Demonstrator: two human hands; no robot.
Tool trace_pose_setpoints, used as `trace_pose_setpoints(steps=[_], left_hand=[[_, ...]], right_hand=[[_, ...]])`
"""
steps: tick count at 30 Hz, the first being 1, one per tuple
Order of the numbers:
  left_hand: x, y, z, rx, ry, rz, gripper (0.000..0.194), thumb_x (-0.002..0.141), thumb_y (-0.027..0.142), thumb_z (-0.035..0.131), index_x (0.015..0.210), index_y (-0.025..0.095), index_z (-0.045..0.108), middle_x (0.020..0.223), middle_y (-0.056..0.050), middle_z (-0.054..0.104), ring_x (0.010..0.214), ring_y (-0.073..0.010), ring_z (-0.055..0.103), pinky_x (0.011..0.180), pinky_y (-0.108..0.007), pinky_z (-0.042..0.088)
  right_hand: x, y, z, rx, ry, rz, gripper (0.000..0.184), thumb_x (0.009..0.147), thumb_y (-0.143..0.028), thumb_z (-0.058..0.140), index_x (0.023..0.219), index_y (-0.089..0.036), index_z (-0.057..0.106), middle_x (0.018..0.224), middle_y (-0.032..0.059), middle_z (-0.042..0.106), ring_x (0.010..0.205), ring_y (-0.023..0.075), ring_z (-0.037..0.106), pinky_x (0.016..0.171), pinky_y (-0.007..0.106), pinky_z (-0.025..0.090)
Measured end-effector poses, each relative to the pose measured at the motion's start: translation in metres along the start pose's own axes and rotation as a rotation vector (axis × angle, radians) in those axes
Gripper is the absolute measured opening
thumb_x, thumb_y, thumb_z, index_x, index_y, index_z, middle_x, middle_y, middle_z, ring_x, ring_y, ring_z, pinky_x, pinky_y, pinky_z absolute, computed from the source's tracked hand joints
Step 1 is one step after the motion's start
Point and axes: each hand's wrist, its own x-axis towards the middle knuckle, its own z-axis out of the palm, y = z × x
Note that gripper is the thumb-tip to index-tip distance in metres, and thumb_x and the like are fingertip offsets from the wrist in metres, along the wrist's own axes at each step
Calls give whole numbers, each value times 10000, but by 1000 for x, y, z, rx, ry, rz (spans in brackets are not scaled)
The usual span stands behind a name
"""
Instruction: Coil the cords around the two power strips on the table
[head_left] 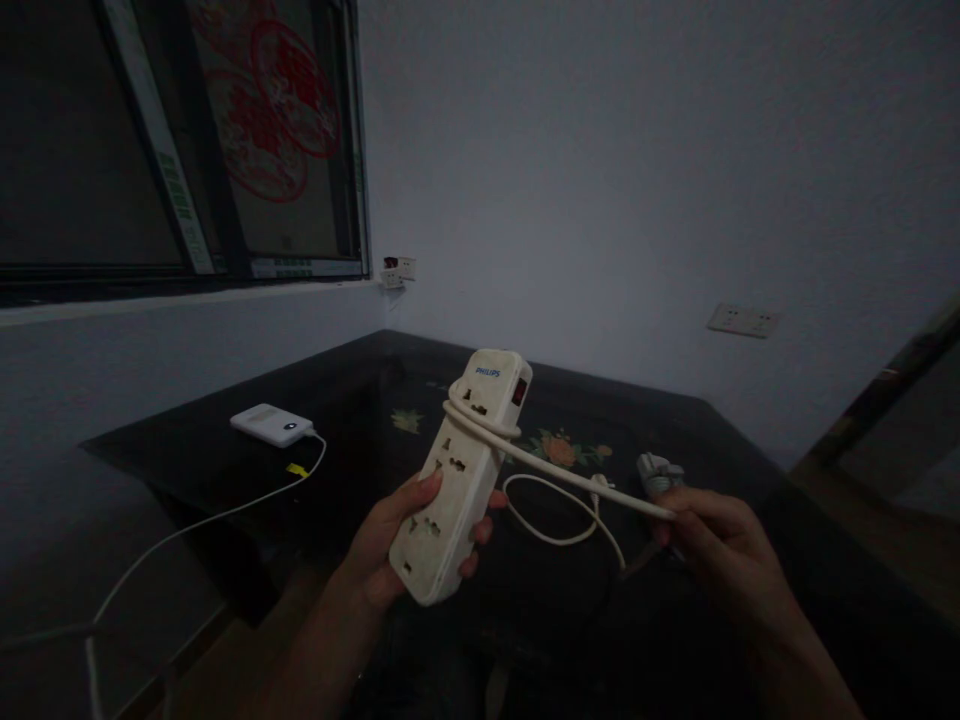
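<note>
My left hand (390, 540) is closed around the lower half of a white power strip (457, 475), held tilted above the dark table. Its own cord (562, 472) loops around the strip near the top, just below the printed brand name. From there the cord stretches right to my right hand (720, 540), which pinches it between thumb and fingers. The loose part of the cord curves below in a loop, with a white plug (602, 484) near it on the table. Close behind my right hand lies a grey-white bundled cable or adapter (658, 470), partly hidden by the fingers.
On the table's left side lies a white flat device (271, 424) with a thin cable (225, 508) trailing off the left edge. The glossy black table (352, 380) bears flower prints. Wall sockets (742, 320) sit behind it, and a window (277, 130) is at upper left.
</note>
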Motion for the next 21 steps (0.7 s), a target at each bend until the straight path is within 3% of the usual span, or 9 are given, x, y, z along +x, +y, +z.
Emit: trace_pose_setpoints(steps=[6, 10, 13, 17, 21], left_hand=[[-1, -5, 0, 155, 218, 66, 372, 799, 306, 667, 1106, 107, 593, 965, -159, 708, 730, -210, 671, 555, -295, 568], [5, -17, -10, 301, 398, 191, 380, 784, 298, 689, 1088, 91, 595, 961, -172, 708, 713, -221, 676, 553, -307, 570], [9, -23, -19, 356, 492, 201, 386, 770, 278, 703, 1089, 90, 593, 953, -172, 710, 720, -236, 680, 565, -323, 570], [6, -25, -23, 333, 496, 201, 401, 765, 293, 706, 1092, 87, 596, 964, -174, 708, 725, -238, 677, 559, -322, 563], [-4, -20, -13, 222, 409, 182, 409, 785, 311, 683, 1118, 92, 591, 971, -169, 704, 719, -224, 669, 561, -310, 555]], right_hand=[[-12, -14, -6, -112, 124, 73, 347, 808, -445, 626, 579, -185, 659, 524, 23, 614, 478, 153, 594, 405, 199, 446], [-23, -33, 3, -160, 191, 55, 285, 810, -420, 632, 618, -216, 687, 552, 4, 654, 493, 140, 628, 442, 161, 481], [-28, -44, 11, -234, 246, 31, 244, 805, -413, 640, 652, -234, 707, 570, -4, 676, 491, 134, 637, 433, 144, 483], [-27, -43, 14, -284, 250, -10, 250, 818, -409, 628, 659, -237, 717, 575, -5, 688, 485, 137, 648, 427, 143, 496], [-26, -35, 15, -333, 259, -48, 265, 822, -421, 625, 669, -232, 732, 622, 11, 720, 535, 163, 685, 476, 166, 539]])
